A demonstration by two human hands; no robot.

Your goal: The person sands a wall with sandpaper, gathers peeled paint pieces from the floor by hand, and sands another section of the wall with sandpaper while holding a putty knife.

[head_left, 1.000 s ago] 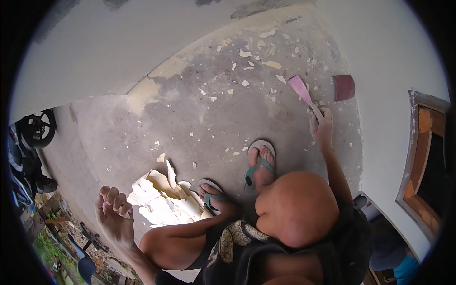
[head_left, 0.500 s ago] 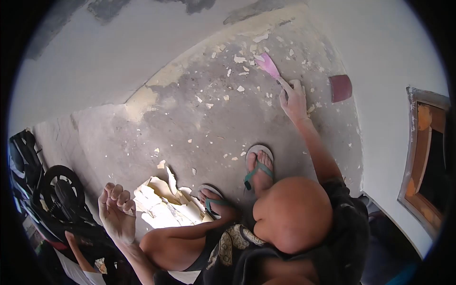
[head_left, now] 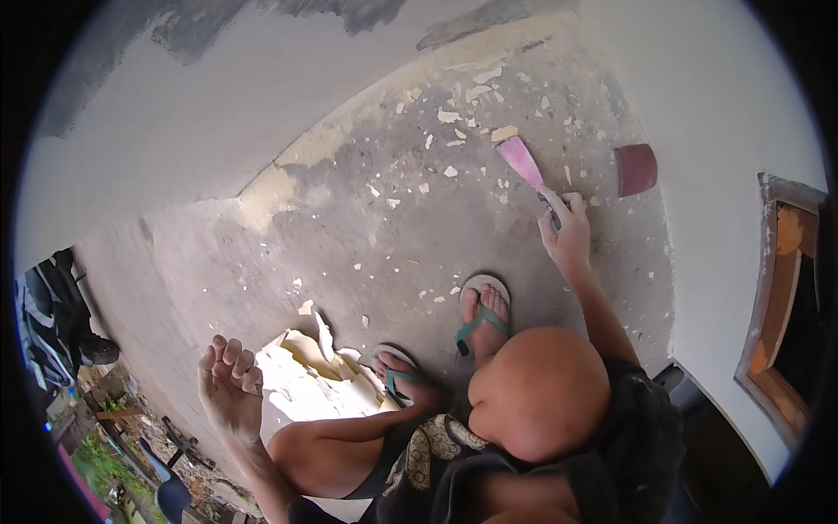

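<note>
My right hand [head_left: 567, 229] is closed round the dark handle of a scraper with a pink blade [head_left: 520, 161]. The blade's edge touches or nearly touches a yellowish paint flake [head_left: 504, 134] on the grey floor [head_left: 332, 231]. More pale flakes lie scattered around it. My left hand [head_left: 232, 393] is raised at the lower left, its fingers curled loosely with gaps and nothing in them. Beside it, a pile of large peeled paint sheets [head_left: 323, 375] lies on the floor near my left foot.
A dark red piece [head_left: 636, 170] rests by the right wall [head_left: 716, 113]. A wooden frame [head_left: 781, 306] is set in that wall. Part of a motorcycle [head_left: 65, 319] and some debris with plants [head_left: 109, 445] show at the left. My sandalled feet are on the floor.
The scraper in my right hand moved up and left across the floor, then back down and right. My left hand stays raised and curled. The view shifted slightly.
</note>
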